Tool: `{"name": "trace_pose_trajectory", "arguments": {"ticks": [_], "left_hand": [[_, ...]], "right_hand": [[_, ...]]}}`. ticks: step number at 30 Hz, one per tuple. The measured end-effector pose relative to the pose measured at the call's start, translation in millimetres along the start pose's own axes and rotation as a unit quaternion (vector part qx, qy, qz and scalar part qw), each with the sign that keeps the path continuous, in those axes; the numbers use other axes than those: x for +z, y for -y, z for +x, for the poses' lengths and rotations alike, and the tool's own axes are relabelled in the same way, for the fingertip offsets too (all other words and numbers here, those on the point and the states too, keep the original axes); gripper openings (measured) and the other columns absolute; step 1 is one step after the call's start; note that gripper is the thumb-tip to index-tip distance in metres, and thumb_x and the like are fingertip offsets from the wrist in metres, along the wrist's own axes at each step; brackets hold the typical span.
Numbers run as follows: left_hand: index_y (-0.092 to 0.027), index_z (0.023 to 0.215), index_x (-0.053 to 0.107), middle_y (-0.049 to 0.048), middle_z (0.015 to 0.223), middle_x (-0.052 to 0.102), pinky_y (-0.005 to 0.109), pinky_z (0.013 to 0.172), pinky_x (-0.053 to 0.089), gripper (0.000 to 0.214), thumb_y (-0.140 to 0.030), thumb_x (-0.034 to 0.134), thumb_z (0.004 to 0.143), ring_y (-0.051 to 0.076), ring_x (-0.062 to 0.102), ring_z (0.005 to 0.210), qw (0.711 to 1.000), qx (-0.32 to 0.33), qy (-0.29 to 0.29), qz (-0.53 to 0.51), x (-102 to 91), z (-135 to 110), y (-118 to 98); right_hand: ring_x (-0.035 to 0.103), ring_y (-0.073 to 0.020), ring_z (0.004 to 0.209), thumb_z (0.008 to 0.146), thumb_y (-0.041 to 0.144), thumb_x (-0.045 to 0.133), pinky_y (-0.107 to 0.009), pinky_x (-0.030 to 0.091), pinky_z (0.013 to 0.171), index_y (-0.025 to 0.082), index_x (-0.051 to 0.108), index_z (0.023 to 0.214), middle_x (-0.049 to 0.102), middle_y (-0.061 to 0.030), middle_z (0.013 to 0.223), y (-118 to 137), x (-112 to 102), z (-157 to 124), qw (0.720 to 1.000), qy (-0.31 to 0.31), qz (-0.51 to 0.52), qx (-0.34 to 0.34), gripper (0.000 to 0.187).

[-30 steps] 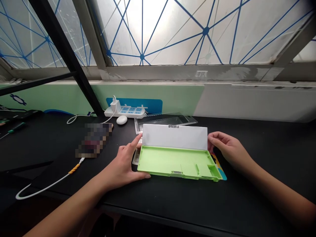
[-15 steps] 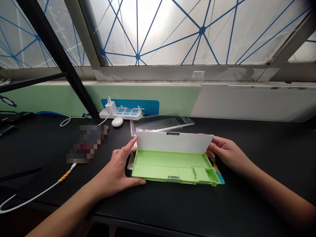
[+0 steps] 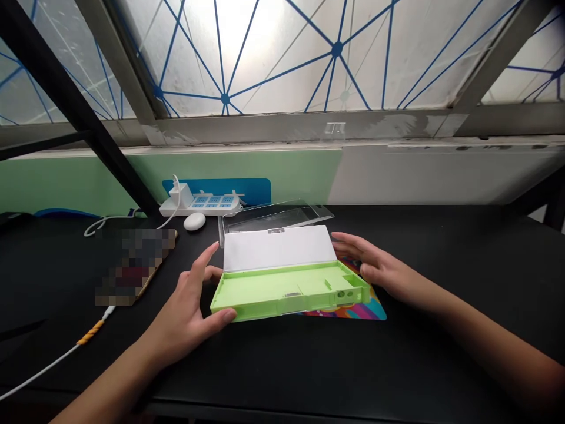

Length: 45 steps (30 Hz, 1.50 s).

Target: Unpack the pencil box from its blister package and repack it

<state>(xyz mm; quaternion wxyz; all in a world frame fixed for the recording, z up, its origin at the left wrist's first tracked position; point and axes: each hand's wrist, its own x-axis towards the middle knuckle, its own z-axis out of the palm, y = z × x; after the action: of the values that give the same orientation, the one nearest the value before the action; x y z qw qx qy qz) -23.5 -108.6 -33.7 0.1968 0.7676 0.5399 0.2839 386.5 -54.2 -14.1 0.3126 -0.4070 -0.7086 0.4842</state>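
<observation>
A light green pencil case point(image 3: 265, 287) with its white lid point(image 3: 280, 247) raised sits over the black desk. Its tray is bare, with small compartments at the right end and round holes in the front wall there. My left hand point(image 3: 189, 306) grips the left end, thumb on the front corner and fingers behind. My right hand point(image 3: 371, 259) is just right of the lid with its fingers stretched out; whether the fingertips touch the case is hidden. Under the case's right end lies a colourful printed card point(image 3: 373, 309).
Behind the case is a clear plastic tray point(image 3: 273, 217). A white power strip point(image 3: 212, 204) with a plugged-in charger and a white rounded gadget point(image 3: 195, 221) are at the back left. A blurred phone point(image 3: 136, 265) on a cable point(image 3: 53, 362) lies left; a black frame post point(image 3: 79, 112) slants there.
The pencil case has tilted, so its front wall shows more, and more of the card shows below it. My right hand's fingers have let go of the lid's edge and straightened. The view has shifted right.
</observation>
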Motion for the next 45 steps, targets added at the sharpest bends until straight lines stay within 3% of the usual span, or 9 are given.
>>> {"name": "trace_pose_trajectory", "arguments": {"ticks": [3,6,13,17,22,26,34,39,45], "left_hand": [[-0.032,0.165,0.012,0.0100,0.121,0.067,0.054,0.102,0.043,0.093,-0.063,0.060,0.092,0.034,0.061,0.113,0.999,-0.026,0.001,-0.023,0.1,1,-2],[-0.029,0.165,0.012,0.0087,0.116,0.067,0.054,0.103,0.040,0.089,-0.067,0.052,0.095,0.031,0.063,0.104,0.997,-0.048,0.009,-0.056,-1.1,3,-4],[-0.026,0.166,0.014,0.0122,0.122,0.066,0.049,0.099,0.043,0.096,-0.087,0.026,0.092,0.035,0.061,0.110,0.995,-0.055,0.001,-0.084,-3.3,3,-2],[-0.026,0.164,0.022,0.0132,0.130,0.067,0.048,0.106,0.038,0.092,-0.083,0.036,0.093,0.037,0.054,0.121,0.997,-0.043,0.045,-0.035,-3.6,5,-7],[-0.025,0.157,0.036,0.0049,0.098,0.070,0.040,0.091,0.044,0.070,-0.065,0.047,0.100,0.028,0.057,0.093,0.992,-0.072,0.097,0.031,-2.6,10,-16],[-0.022,0.151,0.045,0.0008,0.084,0.063,0.039,0.090,0.042,0.063,-0.057,0.053,0.099,0.024,0.055,0.085,0.992,-0.022,0.108,0.058,-1.2,10,-14],[-0.024,0.133,0.061,0.0019,0.093,0.064,0.048,0.102,0.037,0.042,-0.049,0.059,0.098,0.023,0.061,0.089,0.989,0.050,0.122,0.063,-2.0,12,-14],[-0.033,0.158,0.029,0.0090,0.138,0.061,0.047,0.105,0.044,0.079,-0.046,0.069,0.092,0.030,0.060,0.121,0.999,0.016,0.045,0.018,5.5,10,-10],[-0.038,0.165,0.000,0.0102,0.157,0.052,0.047,0.114,0.044,0.103,-0.042,0.072,0.091,0.029,0.058,0.137,0.997,0.004,0.059,-0.049,13.1,17,-8]], "right_hand": [[0.043,-0.0369,0.148,0.069,0.073,0.081,-0.060,0.044,0.113,0.036,0.024,0.162,0.047,-0.0173,0.160,2,3,-5,0.997,0.069,-0.018,-0.037,0.115],[0.049,-0.0376,0.144,0.065,0.061,0.091,-0.061,0.045,0.112,0.037,0.014,0.163,0.050,-0.0188,0.156,1,12,-9,0.997,0.048,-0.030,-0.058,0.127],[0.072,-0.0309,0.108,0.074,0.040,0.091,-0.048,0.063,0.089,0.035,0.038,0.146,0.071,-0.0080,0.119,-2,32,-10,0.995,-0.098,0.007,-0.016,0.089],[0.075,-0.0307,0.096,0.081,0.053,0.082,-0.042,0.063,0.081,0.025,0.064,0.114,0.076,-0.0068,0.101,6,29,-11,0.994,-0.072,0.013,0.077,0.048],[0.076,-0.0313,0.094,0.087,0.065,0.068,-0.043,0.062,0.080,0.027,0.065,0.115,0.079,-0.0048,0.100,10,25,-10,0.988,-0.079,0.021,0.130,0.048],[0.073,-0.0322,0.093,0.094,0.070,0.053,-0.047,0.057,0.083,0.028,0.069,0.111,0.077,-0.0058,0.101,5,19,-7,0.974,-0.085,-0.168,0.125,0.049],[0.067,-0.0314,0.107,0.097,0.056,0.051,-0.063,0.034,0.107,0.028,0.070,0.105,0.071,-0.0090,0.112,1,10,3,0.892,-0.152,-0.424,-0.031,0.035],[0.068,-0.0273,0.105,0.104,0.039,0.046,-0.067,0.024,0.114,0.024,0.066,0.114,0.072,-0.0078,0.112,21,40,19,0.862,-0.065,-0.492,-0.106,0.027],[0.064,-0.0271,0.095,0.105,0.028,0.045,-0.049,0.050,0.092,0.017,0.066,0.110,0.070,-0.0108,0.101,37,81,43,0.854,-0.057,-0.504,-0.121,0.024]]}}
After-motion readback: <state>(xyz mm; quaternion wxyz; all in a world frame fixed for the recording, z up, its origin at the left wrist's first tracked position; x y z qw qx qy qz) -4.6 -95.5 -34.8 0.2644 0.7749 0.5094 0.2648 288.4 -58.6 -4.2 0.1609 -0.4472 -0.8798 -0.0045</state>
